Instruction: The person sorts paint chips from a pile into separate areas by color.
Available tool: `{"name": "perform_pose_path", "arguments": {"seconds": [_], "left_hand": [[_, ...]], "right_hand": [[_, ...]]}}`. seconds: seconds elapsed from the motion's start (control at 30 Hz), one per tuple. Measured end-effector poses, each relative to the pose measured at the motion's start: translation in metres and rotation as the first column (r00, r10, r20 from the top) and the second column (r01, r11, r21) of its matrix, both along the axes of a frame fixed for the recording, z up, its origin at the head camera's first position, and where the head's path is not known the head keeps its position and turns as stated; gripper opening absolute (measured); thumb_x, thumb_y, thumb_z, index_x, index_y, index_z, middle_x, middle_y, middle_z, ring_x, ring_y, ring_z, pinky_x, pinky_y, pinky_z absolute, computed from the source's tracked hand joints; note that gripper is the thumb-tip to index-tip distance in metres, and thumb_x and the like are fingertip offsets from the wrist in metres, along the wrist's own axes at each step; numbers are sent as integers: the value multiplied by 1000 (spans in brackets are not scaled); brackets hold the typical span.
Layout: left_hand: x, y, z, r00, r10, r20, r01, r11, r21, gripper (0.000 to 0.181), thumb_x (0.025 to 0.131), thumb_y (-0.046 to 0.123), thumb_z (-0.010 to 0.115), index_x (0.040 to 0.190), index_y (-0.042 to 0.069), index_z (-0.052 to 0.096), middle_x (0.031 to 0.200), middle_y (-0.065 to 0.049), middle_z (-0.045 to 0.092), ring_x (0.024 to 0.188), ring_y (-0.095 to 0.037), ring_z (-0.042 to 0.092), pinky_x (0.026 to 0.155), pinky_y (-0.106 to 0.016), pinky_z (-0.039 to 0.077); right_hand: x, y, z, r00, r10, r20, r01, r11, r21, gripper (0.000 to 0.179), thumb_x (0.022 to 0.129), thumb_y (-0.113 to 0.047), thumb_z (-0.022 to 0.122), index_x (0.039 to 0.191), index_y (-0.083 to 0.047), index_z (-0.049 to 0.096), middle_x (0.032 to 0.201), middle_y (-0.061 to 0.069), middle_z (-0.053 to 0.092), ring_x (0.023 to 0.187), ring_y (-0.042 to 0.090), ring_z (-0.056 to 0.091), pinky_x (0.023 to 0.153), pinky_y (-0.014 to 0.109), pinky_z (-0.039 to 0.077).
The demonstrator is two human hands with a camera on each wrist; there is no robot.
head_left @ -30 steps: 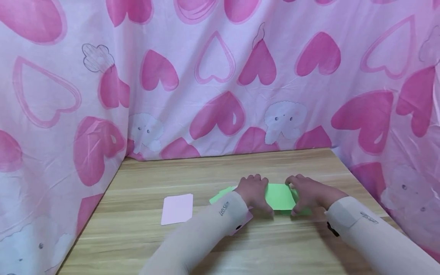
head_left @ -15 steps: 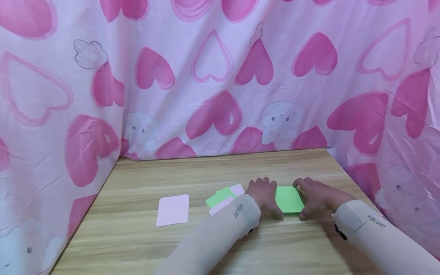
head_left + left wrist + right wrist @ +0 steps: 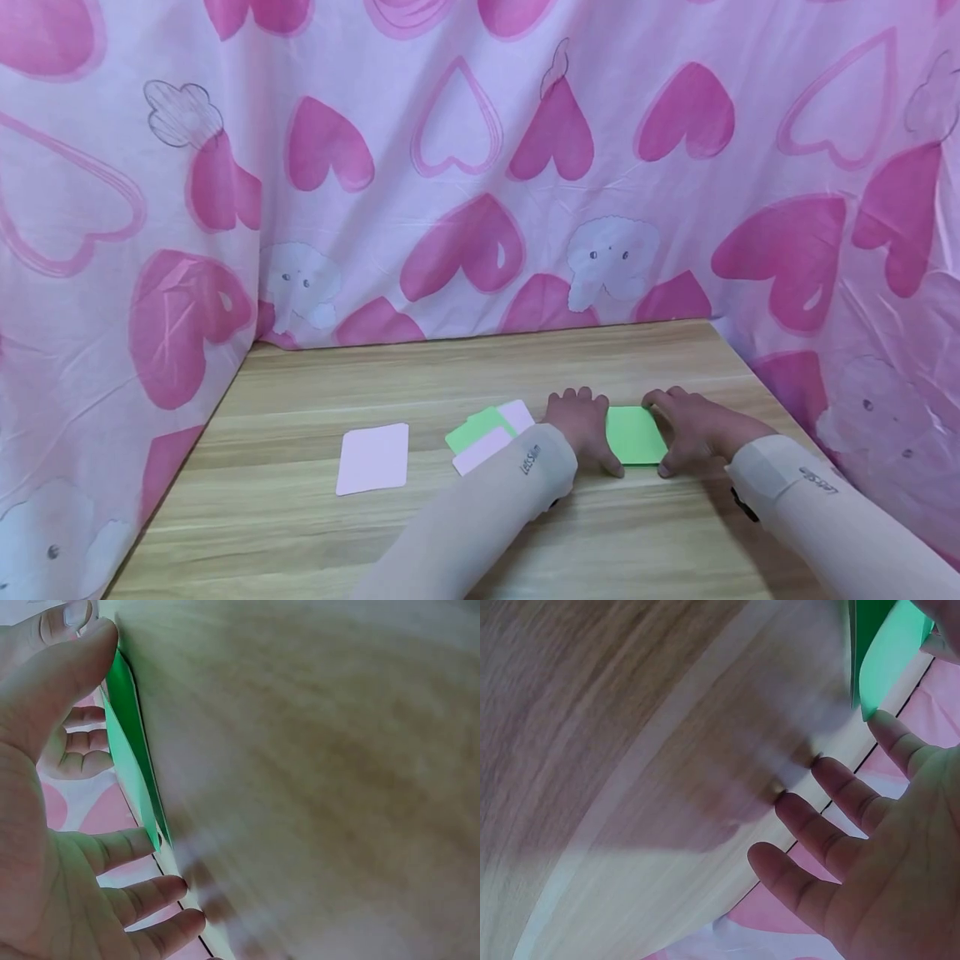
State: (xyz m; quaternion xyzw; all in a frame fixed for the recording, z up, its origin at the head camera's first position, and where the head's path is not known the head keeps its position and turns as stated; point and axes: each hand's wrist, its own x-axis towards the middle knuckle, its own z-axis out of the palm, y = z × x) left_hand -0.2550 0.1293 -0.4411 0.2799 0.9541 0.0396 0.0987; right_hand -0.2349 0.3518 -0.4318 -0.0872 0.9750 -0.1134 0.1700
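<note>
Between my two hands lies a green card (image 3: 636,435), with more green just under its near edge. My left hand (image 3: 581,427) holds its left side, thumb at the near corner and index finger at the far one. My right hand (image 3: 693,427) grips the right side the same way. In the left wrist view the upper green card (image 3: 129,761) bows slightly above a darker green layer (image 3: 129,697) close over the table. The right wrist view has the index fingertip (image 3: 881,720) at the card's corner, the other fingers spread near the wood.
Left of my left hand, green cards (image 3: 474,429) and pink cards (image 3: 480,451) overlap in a loose spread, partly hidden by the sleeve. A neater pink card pile (image 3: 372,458) lies further left. A heart-patterned curtain (image 3: 465,250) borders the wooden table (image 3: 420,375) at the back and sides.
Both hands have shifted right with the green card, uncovering more of the loose pink and green cards. The layers between the hands look more aligned. The view has turned slightly.
</note>
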Motion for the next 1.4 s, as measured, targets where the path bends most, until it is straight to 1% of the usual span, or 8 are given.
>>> {"name": "perform_pose_path", "arguments": {"seconds": [0.33, 0.53, 0.67, 0.9, 1.03, 1.17, 1.27, 1.4], "left_hand": [[0, -8, 5, 1000, 11, -5, -11, 1000, 11, 89, 66, 74, 88, 138, 28, 60, 117, 5, 60, 105, -17, 54, 104, -40, 48], [0, -11, 6, 1000, 15, -15, -15, 1000, 9, 90, 66, 75, 87, 138, 28, 60, 117, 5, 60, 105, -17, 54, 103, -40, 48], [0, -14, 7, 1000, 17, -16, -17, 1000, 6, 92, 65, 76, 87, 138, 27, 59, 119, 5, 60, 106, -17, 54, 104, -40, 48], [-4, -26, 16, 999, -2, -43, 1, 1000, -4, 96, 64, 81, 84, 139, 27, 57, 126, 6, 60, 116, -17, 56, 106, -41, 48], [-10, -42, 21, 999, 0, -45, 0, 1000, 1, 96, 66, 81, 82, 141, 26, 56, 136, 4, 59, 127, -20, 55, 109, -44, 48], [-16, -66, 24, 999, 34, -37, -34, 999, -7, 102, 69, 81, 80, 148, 23, 51, 147, 0, 55, 138, -24, 51, 113, -49, 47], [-20, -84, 27, 997, 61, -45, -61, 998, -14, 103, 71, 81, 78, 150, 21, 50, 149, -2, 54, 138, -25, 51, 110, -48, 49], [-23, -111, 26, 993, 109, -44, -108, 994, 26, 101, 71, 78, 79, 148, 19, 52, 146, -4, 56, 133, -26, 55, 106, -49, 51]], "right_hand": [[-6, -9, 2, 999, 38, -31, -36, 998, 57, 104, 53, -39, 104, 141, -12, 54, 121, 10, 57, 104, 32, 57, 94, 58, 56], [-6, -13, 6, 999, 29, -27, -28, 999, 45, 107, 53, -37, 105, 143, -11, 54, 124, 13, 57, 107, 35, 56, 95, 60, 56], [-6, -15, 6, 998, 42, -47, -40, 998, 42, 108, 52, -38, 105, 143, -11, 54, 124, 13, 57, 106, 35, 56, 93, 59, 57], [-7, -17, 6, 998, 39, -39, -37, 999, 39, 110, 53, -40, 104, 145, -11, 51, 122, 13, 56, 104, 33, 57, 91, 57, 57], [-7, -20, 9, 999, 29, -27, -28, 1000, 14, 112, 54, -40, 104, 147, -11, 50, 127, 16, 56, 105, 34, 57, 91, 58, 57], [-7, -30, 13, 999, 48, -24, -48, 999, -11, 114, 55, -40, 103, 150, -11, 49, 137, 19, 54, 113, 37, 57, 93, 61, 55], [-8, -42, 15, 996, 81, -30, -82, 996, -31, 114, 55, -39, 103, 151, -10, 48, 140, 20, 53, 116, 38, 57, 93, 62, 55], [-14, -64, 16, 991, 128, -21, -129, 991, -42, 115, 56, -42, 103, 152, -12, 47, 142, 19, 52, 119, 38, 56, 94, 62, 56]]}}
